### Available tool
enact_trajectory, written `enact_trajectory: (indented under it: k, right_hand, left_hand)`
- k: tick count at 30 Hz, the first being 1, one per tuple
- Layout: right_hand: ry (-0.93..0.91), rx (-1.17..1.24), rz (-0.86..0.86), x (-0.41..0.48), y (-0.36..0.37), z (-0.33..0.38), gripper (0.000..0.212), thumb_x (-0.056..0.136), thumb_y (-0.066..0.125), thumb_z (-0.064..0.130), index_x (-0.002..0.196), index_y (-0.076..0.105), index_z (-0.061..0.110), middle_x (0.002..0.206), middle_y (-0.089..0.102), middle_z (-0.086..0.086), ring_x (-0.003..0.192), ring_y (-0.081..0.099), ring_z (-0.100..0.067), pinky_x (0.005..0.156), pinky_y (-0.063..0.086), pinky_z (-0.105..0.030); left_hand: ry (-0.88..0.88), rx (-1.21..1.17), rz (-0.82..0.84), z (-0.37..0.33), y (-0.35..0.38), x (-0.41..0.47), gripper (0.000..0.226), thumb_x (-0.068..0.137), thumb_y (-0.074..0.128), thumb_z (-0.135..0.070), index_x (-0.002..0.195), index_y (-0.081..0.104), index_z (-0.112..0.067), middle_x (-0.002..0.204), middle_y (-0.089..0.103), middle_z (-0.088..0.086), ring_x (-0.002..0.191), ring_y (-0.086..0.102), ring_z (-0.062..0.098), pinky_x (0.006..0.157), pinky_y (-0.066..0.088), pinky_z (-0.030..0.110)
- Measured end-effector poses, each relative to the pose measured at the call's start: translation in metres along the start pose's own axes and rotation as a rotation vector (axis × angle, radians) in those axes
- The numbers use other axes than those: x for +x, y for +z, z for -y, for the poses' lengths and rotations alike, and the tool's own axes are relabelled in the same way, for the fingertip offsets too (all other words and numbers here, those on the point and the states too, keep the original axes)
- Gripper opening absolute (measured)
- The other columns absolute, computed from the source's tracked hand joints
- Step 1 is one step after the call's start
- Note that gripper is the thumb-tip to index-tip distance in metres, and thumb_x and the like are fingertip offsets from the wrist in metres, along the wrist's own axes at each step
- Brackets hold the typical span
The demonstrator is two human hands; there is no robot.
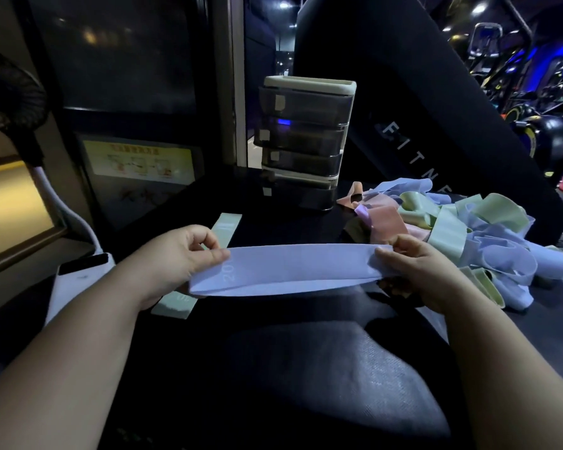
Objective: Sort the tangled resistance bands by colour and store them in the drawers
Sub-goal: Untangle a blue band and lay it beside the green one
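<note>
While both hands hold it stretched between them, the pale blue band [293,267] runs left to right across the person's front. It is raised off the dark surface [273,319], broad face up, with a printed "20" near its left end.

Left hand [176,258]: thumb and fingers pinch the band's left end.
Right hand [413,274]: fingers curl round the right end, thumb on top. Neither hand is free.

Other items:
- Green band [226,227] lies flat on the surface, partly under the left hand. Its long axis points away from the person, roughly crosswise to the blue one.
- Tangled pile [468,238] of blue, green and pink bands sits just beside the right hand, on its far right side.
- Drawer unit [303,141] stands straight ahead, beyond the band's middle, well apart from both hands. It has four smoky drawers, and all look closed. Their small labels are unreadable.
- White device [82,277] with a cable lies left of the left forearm.

Judgement: this band is freed and straightened, so the step in hand is laying it out or stowing it. Either hand is about equally near the drawers. The band lies broadside to the drawer fronts. One hand must let go to pull a drawer open. The left is nearer the green band, the right nearer the pile.
</note>
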State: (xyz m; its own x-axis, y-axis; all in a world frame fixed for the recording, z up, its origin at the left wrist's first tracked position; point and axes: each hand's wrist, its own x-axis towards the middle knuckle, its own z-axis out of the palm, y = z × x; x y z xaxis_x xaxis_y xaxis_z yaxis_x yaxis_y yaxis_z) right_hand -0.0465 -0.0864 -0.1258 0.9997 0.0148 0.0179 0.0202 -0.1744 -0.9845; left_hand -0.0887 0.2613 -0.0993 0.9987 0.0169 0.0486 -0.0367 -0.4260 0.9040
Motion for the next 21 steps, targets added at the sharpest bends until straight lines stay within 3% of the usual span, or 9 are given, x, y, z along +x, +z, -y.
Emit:
enact_trajectory:
  k: [4,8,11,14,16,19,21]
  right_hand:
    - [0.013,0.087,-0.017,-0.001,0.002,0.01,0.003,0.093,0.062,0.014,0.095,0.062,0.016,0.077,0.067,-0.005,0.042,0.055,-0.012,0.035,0.041,-0.018]
    - [0.05,0.125,0.0,0.004,0.002,0.017,0.016,0.094,0.061,0.013,0.109,0.063,0.015,0.081,0.059,-0.011,0.038,0.036,-0.006,0.033,0.028,-0.014]
    - [0.025,0.188,-0.012,0.009,0.006,0.026,0.017,0.091,0.063,0.009,0.107,0.063,0.014,0.077,0.063,-0.009,0.043,0.045,-0.007,0.036,0.036,-0.014]
    - [0.003,0.206,0.002,0.016,0.014,0.037,0.017,0.093,0.062,0.009,0.109,0.064,0.013,0.076,0.059,-0.007,0.048,0.051,-0.007,0.042,0.041,-0.014]
    - [0.001,0.144,0.033,0.02,0.021,0.044,0.006,0.096,0.059,0.011,0.097,0.064,0.014,0.069,0.053,-0.005,0.046,0.047,-0.006,0.041,0.034,-0.013]
    - [0.008,0.014,0.013,0.031,0.032,0.05,0.016,0.096,0.061,0.019,0.085,0.056,0.008,0.055,0.039,-0.003,0.036,0.035,-0.005,0.035,0.023,-0.015]
    - [-0.024,-0.044,-0.039,0.041,0.041,0.053,0.022,0.093,0.067,0.022,0.085,0.052,0.008,0.057,0.037,-0.005,0.035,0.034,-0.009,0.034,0.026,-0.017]
  left_hand:
    - [-0.035,-0.053,0.068,0.007,-0.006,-0.011,0.013,0.089,0.067,-0.017,0.079,0.062,-0.011,0.062,0.06,-0.003,0.054,0.054,0.01,0.049,0.043,0.023]
    - [-0.059,-0.077,0.061,0.015,-0.01,-0.024,0.011,0.087,0.07,-0.017,0.079,0.066,-0.01,0.067,0.065,-0.002,0.059,0.058,0.008,0.057,0.045,0.023]
    - [-0.071,-0.121,0.041,0.02,-0.009,-0.032,0.012,0.084,0.074,-0.015,0.077,0.066,-0.009,0.066,0.067,0.001,0.061,0.06,0.013,0.061,0.048,0.028]
    - [-0.07,-0.135,0.067,0.023,-0.007,-0.038,0.012,0.085,0.072,-0.01,0.075,0.065,-0.01,0.064,0.065,0.001,0.058,0.06,0.009,0.056,0.047,0.023]
    - [-0.064,-0.123,0.078,0.024,-0.007,-0.042,0.012,0.086,0.071,-0.009,0.076,0.063,-0.011,0.063,0.064,0.0,0.056,0.058,0.008,0.053,0.046,0.022]
    - [-0.073,-0.076,0.086,0.028,-0.01,-0.046,0.013,0.087,0.07,-0.009,0.082,0.059,-0.01,0.063,0.064,0.002,0.057,0.058,0.01,0.054,0.046,0.024]
    - [-0.079,-0.041,0.087,0.031,-0.011,-0.048,0.014,0.088,0.069,-0.009,0.085,0.055,-0.012,0.066,0.066,0.002,0.059,0.059,0.013,0.059,0.048,0.029]
